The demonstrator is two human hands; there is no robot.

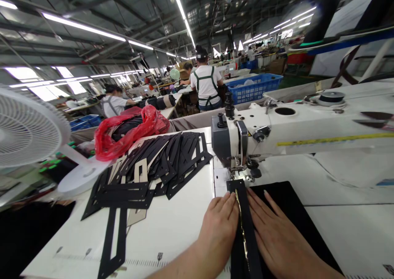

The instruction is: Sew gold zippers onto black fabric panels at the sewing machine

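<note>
A black strip (250, 234) with a gold zipper (241, 219) along its slot lies under the needle area of a white sewing machine (243, 137). My left hand (220, 225) presses on the strip's left edge, its fingers together and bent, their tips by the zipper. On the right side, my right hand (272, 229) lies flat with its fingers stretched forward, the thumb apart, over the strip's edge and a larger black panel (295, 213). The far end of the strip reaches the presser foot.
Many black slotted frames (172, 160) are piled left of the machine. A red plastic bag (132, 127) and a white fan (76, 168) stand beyond them. Behind are a blue basket (255, 88) and people at other tables.
</note>
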